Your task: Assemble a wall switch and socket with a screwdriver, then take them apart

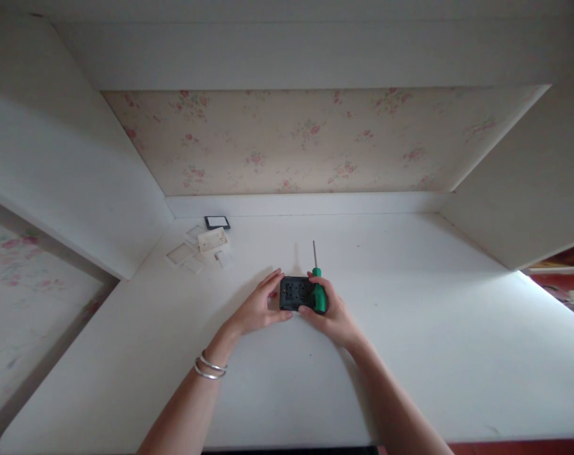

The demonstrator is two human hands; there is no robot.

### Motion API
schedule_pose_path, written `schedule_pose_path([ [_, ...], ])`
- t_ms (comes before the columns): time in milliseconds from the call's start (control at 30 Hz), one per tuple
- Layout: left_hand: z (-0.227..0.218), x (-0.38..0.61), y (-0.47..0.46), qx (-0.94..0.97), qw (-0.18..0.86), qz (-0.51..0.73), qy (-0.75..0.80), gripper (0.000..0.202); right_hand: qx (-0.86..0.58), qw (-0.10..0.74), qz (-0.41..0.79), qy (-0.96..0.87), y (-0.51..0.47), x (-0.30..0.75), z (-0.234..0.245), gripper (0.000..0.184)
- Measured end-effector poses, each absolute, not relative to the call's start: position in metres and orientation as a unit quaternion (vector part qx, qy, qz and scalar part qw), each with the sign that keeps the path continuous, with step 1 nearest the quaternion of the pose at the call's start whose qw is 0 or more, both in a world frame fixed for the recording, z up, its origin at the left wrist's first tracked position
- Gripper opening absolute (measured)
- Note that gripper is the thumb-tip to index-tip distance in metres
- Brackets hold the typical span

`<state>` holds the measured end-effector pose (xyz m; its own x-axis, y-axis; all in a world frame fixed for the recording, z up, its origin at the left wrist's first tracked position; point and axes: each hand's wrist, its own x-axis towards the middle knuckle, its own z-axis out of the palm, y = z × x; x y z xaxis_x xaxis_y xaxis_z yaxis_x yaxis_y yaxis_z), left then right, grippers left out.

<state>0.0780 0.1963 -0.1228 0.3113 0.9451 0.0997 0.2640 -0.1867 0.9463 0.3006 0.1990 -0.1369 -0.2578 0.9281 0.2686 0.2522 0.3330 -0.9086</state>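
In the head view, a small black switch module (296, 294) lay flat on the white table (410, 354), near its middle and straight ahead of the person. It sat between the two hands and touched both. The left hand (261, 309) closed around the module's left edge, fingers curled over the far side and thumb at the near side. The right hand (331, 316) pressed against the module's right edge and was wrapped around the green handle of a screwdriver (318, 296). The thin metal shaft pointed away from the person, past the module's far right corner. Any marks on the module's face were too small to read.

Two silver bangles (209, 368) ringed the left wrist. Well apart, at the table's far left corner, lay a black-framed plate (217, 222), a beige back box (213, 239) and several pale flat cover pieces (180, 254).
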Motion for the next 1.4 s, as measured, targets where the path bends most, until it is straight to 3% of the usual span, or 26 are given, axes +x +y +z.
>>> schedule_pose_path([
  [300, -0.131, 0.075, 0.204, 0.658, 0.49, 0.37, 0.436, 0.08, -0.477, 0.623, 0.36, -0.504, 0.191, 0.306, -0.12, 0.04],
  [533, -0.133, 0.076, 0.202, 0.7, 0.425, 0.361, 0.447, 0.081, -0.559, 0.646, 0.214, -0.474, 0.184, 0.318, -0.069, 0.034],
  [733, -0.136, 0.078, 0.2, 0.721, 0.379, 0.359, 0.455, 0.08, -0.531, 0.656, 0.244, -0.478, 0.195, 0.307, -0.027, 0.033],
  [933, -0.139, 0.078, 0.2, 0.745, 0.34, 0.341, 0.461, 0.089, -0.559, 0.575, 0.225, -0.554, 0.206, 0.297, -0.011, 0.035],
  [1400, -0.137, 0.079, 0.201, 0.759, 0.32, 0.331, 0.461, 0.086, -0.566, 0.429, 0.235, -0.664, 0.21, 0.264, 0.002, 0.039],
])
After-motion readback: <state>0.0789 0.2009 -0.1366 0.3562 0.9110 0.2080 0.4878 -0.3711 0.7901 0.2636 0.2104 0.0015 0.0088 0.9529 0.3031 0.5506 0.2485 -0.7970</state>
